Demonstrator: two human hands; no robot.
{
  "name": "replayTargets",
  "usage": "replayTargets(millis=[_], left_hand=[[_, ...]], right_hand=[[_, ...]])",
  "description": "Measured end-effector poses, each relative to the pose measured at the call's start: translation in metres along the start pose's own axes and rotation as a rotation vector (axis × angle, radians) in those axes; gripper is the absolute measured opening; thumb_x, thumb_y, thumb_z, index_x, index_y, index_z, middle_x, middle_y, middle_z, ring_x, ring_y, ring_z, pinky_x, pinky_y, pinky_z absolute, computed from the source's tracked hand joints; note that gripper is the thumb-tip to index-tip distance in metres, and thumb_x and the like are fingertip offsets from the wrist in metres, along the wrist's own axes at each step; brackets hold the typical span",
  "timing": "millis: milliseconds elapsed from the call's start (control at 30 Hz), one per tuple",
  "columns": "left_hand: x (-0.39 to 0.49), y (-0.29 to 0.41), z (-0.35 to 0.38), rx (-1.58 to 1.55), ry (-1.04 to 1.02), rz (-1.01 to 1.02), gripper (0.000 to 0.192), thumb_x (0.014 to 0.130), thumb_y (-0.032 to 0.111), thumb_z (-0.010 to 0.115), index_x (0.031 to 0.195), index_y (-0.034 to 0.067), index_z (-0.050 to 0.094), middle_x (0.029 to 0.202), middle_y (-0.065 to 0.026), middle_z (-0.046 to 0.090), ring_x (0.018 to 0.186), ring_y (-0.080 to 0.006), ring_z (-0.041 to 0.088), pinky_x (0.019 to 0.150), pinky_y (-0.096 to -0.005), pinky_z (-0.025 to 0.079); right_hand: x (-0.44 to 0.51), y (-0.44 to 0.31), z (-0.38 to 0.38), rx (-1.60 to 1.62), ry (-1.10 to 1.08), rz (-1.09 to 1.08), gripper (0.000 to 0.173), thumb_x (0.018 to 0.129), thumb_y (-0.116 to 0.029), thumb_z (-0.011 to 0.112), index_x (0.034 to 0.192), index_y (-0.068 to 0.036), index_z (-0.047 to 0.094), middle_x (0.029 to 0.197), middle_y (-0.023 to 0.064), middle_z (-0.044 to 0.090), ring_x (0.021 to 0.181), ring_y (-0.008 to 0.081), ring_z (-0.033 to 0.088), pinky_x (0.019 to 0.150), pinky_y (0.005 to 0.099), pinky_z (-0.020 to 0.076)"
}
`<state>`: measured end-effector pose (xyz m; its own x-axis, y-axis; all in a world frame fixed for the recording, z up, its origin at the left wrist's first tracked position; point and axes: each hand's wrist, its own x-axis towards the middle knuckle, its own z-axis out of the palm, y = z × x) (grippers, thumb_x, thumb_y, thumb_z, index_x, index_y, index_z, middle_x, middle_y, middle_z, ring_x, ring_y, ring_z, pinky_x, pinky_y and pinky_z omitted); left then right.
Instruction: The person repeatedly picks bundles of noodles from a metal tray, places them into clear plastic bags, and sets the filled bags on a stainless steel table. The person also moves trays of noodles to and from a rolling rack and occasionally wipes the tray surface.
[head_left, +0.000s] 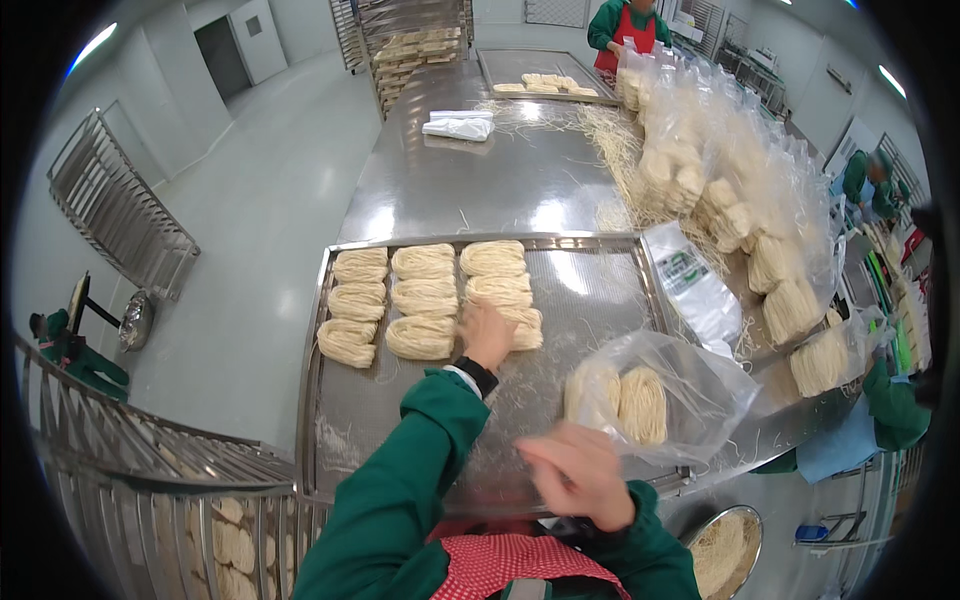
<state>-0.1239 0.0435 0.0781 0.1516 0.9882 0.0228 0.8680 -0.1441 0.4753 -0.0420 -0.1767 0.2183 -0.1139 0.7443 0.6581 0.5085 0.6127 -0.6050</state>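
A metal tray (420, 382) with a fine mesh base lies before me, holding rows of folded noodle bundles (421, 296) on its left and middle. My left hand (487, 330), with a black band at the wrist, touches the front bundle (527, 330) of the third row; its fingers are blurred and partly hide the noodles. Over the tray's front edge is my right hand (574, 472), blurred, fingers bent, with nothing visible in it. Just beyond it, an open clear plastic bag (697, 405) lies on the tray's right part with noodle bundles (643, 405) inside.
Filled noodle bags (720, 180) crowd the steel table's right side beside loose noodle strands (611, 142). A stack of printed bags (690, 277) overlaps the tray's right edge. Metal racks (180, 480) stand at the left. A co-worker (634, 30) stands at the far end.
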Motion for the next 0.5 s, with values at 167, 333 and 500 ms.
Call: replayTargets(millis=[167, 333, 500], left_hand=[[0.011, -0.053, 0.047, -0.144, -0.159, 0.093, 0.071, 0.078, 0.040, 0.070, 0.129, -0.004, 0.047, 0.117, -0.0276, 0.058, 0.110, -0.0424, 0.054, 0.092, -0.0559, 0.040], [-0.005, -0.115, -0.008, -0.467, -0.331, 0.131, 0.036, 0.077, 0.034, 0.071, 0.084, -0.001, 0.067, 0.081, -0.0245, 0.065, 0.083, -0.0394, 0.065, 0.072, -0.0459, 0.050], [-0.014, -0.187, -0.063, -0.515, -0.248, 0.050, 0.035, 0.081, 0.025, 0.073, 0.103, 0.000, 0.061, 0.092, -0.0171, 0.067, 0.081, -0.0263, 0.066, 0.072, -0.0353, 0.050]], right_hand=[[0.074, 0.141, 0.124, 0.105, 0.224, 0.531, 0.020, 0.088, -0.007, 0.058, 0.105, 0.001, 0.065, 0.080, 0.0130, 0.067, 0.071, 0.0183, 0.064, 0.066, 0.0293, 0.0502], [0.121, 0.305, 0.165, -0.661, 0.184, 0.711, 0.049, 0.087, -0.037, 0.060, 0.114, 0.004, 0.059, 0.106, 0.0254, 0.062, 0.105, 0.0372, 0.058, 0.087, 0.0444, 0.0480], [0.141, 0.362, 0.175, -0.734, -0.023, 1.020, 0.062, 0.082, -0.045, 0.063, 0.115, 0.007, 0.056, 0.106, 0.0259, 0.063, 0.102, 0.0386, 0.059, 0.088, 0.0447, 0.0485]])
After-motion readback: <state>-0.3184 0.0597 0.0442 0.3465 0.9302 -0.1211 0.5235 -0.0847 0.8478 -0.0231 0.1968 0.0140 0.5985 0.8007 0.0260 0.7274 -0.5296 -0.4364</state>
